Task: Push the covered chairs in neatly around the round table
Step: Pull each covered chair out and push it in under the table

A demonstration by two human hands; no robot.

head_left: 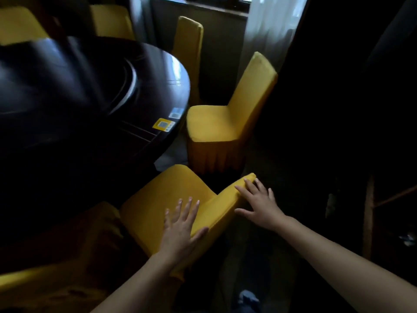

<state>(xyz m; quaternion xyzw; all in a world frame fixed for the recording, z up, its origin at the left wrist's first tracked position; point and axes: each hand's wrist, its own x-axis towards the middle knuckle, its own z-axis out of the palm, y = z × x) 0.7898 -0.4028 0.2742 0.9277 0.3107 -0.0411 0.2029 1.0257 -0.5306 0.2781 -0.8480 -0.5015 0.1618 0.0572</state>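
Two bare hands rest on one yellow covered chair at the lower centre of the frame, beside a large dark round tabletop (74,91) that fills the upper left and is smeared by blur, its far edge cut off by the frame. This near chair (167,199) has its seat pointing up and left toward the tabletop, and the top of its backrest runs as a long ridge from lower left to upper right. Its lower skirt and legs are lost in shadow. A second chair (225,118) stands at centre frame, just right of the tabletop edge, its seat facing left toward the tabletop and its back upright, with a pleated skirt below. A third chair (188,53) shows further up, mostly its narrow back, the seat hidden behind the tabletop. More yellow backs at the upper left are blurred and cut off. White curtains (268,30) hang at the upper right; the right side of the frame is too dark to read. The left hand (182,231) lies flat and spread on the backrest's lower end, thumb hooked over the ridge. The right hand (259,204) presses open-palmed on the upper end, fingers (242,190) splayed, not clenched.
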